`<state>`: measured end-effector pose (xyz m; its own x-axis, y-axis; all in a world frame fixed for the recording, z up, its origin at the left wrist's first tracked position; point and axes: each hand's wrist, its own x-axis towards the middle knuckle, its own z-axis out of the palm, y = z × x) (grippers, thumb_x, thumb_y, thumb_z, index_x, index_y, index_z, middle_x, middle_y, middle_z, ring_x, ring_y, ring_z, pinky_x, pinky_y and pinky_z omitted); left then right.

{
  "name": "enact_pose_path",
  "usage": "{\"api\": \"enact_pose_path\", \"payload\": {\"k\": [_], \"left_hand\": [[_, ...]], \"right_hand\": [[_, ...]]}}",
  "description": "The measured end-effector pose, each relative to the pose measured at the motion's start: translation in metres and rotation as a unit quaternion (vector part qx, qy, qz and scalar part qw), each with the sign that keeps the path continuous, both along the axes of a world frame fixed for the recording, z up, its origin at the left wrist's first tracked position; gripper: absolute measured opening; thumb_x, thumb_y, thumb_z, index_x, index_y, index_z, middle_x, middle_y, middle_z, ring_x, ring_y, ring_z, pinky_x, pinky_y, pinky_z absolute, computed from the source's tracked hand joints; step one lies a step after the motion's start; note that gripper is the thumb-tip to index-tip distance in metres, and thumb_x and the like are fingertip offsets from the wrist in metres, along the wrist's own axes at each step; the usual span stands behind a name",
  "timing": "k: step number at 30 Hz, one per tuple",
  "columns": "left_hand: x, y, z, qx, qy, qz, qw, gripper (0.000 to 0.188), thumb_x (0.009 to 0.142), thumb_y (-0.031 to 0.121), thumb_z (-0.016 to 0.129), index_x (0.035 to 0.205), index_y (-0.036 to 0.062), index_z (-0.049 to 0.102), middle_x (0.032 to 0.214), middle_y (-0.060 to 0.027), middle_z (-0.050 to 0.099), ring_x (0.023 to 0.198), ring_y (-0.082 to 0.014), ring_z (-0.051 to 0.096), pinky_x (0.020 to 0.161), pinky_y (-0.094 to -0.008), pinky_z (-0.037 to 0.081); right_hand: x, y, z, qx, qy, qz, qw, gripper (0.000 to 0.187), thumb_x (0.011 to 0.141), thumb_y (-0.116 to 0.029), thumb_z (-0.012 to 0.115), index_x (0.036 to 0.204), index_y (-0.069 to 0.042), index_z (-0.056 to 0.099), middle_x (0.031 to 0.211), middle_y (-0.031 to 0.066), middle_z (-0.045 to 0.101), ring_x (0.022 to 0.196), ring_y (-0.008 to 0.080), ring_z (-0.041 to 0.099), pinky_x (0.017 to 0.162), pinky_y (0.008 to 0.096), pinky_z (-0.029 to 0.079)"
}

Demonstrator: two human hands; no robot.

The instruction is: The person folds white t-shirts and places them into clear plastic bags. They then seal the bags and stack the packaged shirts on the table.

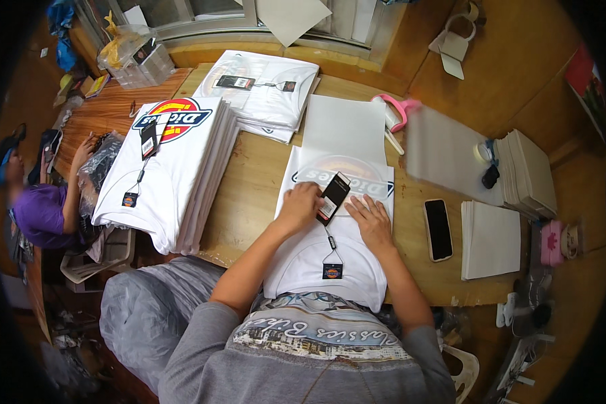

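A folded white T-shirt [296, 259] lies on the wooden table right before me, its collar end toward me. Over its coloured chest print rests a translucent sheet [347, 131], which reaches past the shirt's far edge. My left hand [301, 207] has its fingers curled at the left edge of a black hang tag [334, 198], seemingly pinching it. From that tag a cord runs down to a small square neck label [332, 271] inside the collar. To the right of the tag, my right hand [372, 221] presses on the shirt and sheet with fingers spread, holding nothing.
Tall stacked white shirts [202, 172] stand left, another shirt stack [266, 94] behind. At right are a phone [438, 230], white sheets [490, 240] and clear film [444, 151]. A pink-handled tool [398, 113] lies at the back. Someone in purple [44, 215] handles plastic bags far left.
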<state>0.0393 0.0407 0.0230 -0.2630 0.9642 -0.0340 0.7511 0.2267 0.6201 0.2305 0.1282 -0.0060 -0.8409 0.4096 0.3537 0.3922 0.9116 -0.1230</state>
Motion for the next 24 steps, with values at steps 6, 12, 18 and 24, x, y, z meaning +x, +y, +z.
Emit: {"api": "enact_pose_path", "payload": {"k": [6, 12, 18, 24], "left_hand": [[-0.038, -0.002, -0.016, 0.074, 0.13, -0.002, 0.989, 0.043, 0.067, 0.023, 0.061, 0.108, 0.0212, 0.048, 0.122, -0.0013, 0.037, 0.113, -0.0272, 0.031, 0.087, -0.0422, 0.029], [-0.046, -0.008, -0.015, 0.068, 0.142, -0.015, 0.987, 0.052, 0.063, 0.03, 0.065, 0.111, 0.0237, 0.047, 0.124, 0.0011, 0.036, 0.113, -0.026, 0.03, 0.087, -0.0425, 0.029], [-0.052, -0.004, -0.012, 0.033, 0.088, -0.047, 0.994, 0.058, 0.059, 0.033, 0.067, 0.113, 0.0259, 0.046, 0.125, 0.0014, 0.033, 0.115, -0.0287, 0.027, 0.091, -0.0468, 0.025], [-0.059, 0.0, -0.006, -0.018, 0.06, -0.065, 0.996, 0.064, 0.053, 0.032, 0.072, 0.111, 0.0257, 0.046, 0.125, -0.0005, 0.031, 0.116, -0.0308, 0.022, 0.091, -0.0491, 0.024]], "right_hand": [[-0.004, -0.008, 0.004, -0.004, -0.014, -0.015, 1.0, 0.04, 0.073, -0.003, 0.042, 0.109, -0.016, 0.051, 0.117, 0.0043, 0.046, 0.109, 0.0296, 0.041, 0.088, 0.0471, 0.031], [0.036, 0.011, 0.051, -0.098, 0.002, -0.253, 0.962, 0.051, 0.066, -0.02, 0.064, 0.112, -0.008, 0.047, 0.112, 0.0113, 0.048, 0.103, 0.0256, 0.045, 0.087, 0.0377, 0.034], [0.157, 0.05, 0.006, -0.259, -0.035, -0.504, 0.823, 0.092, 0.051, -0.03, 0.074, 0.128, -0.024, 0.023, 0.12, 0.0179, 0.036, 0.112, 0.0317, 0.033, 0.087, 0.05, 0.03], [0.121, 0.054, 0.022, -0.284, 0.158, -0.322, 0.889, 0.083, 0.05, -0.015, 0.071, 0.123, -0.009, 0.031, 0.117, 0.0153, 0.04, 0.109, 0.0311, 0.035, 0.089, 0.0395, 0.032]]}}
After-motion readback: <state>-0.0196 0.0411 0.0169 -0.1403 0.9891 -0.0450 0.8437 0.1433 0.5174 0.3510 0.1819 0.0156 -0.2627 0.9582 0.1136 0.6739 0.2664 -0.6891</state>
